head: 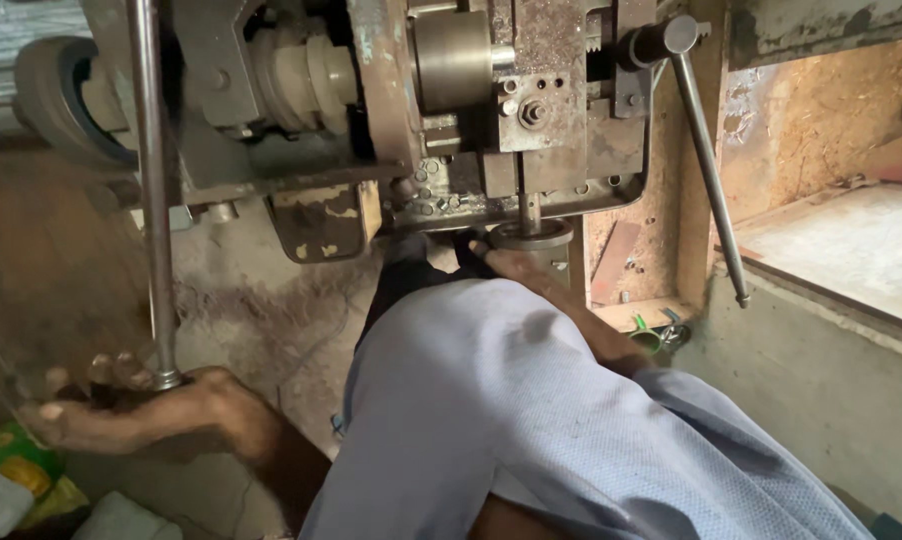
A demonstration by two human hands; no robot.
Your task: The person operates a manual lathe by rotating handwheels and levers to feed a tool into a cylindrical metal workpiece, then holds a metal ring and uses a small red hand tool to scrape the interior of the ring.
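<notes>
Steel lever rod (151,200) — left hand (121,405) curled narrow round its lower end; keep grip low, pull steady. Right hand (511,262) at die (531,237) — fingers hidden, grip untellable.

Tight under the press head (471,120): punch (528,212) sits right over the round die (533,236), little gap. Blue-clad knee (531,420) blocks the front approach. Side lever (706,150) crosses right. Left rod (151,190) bars that side; open floor (261,310) between.
</notes>
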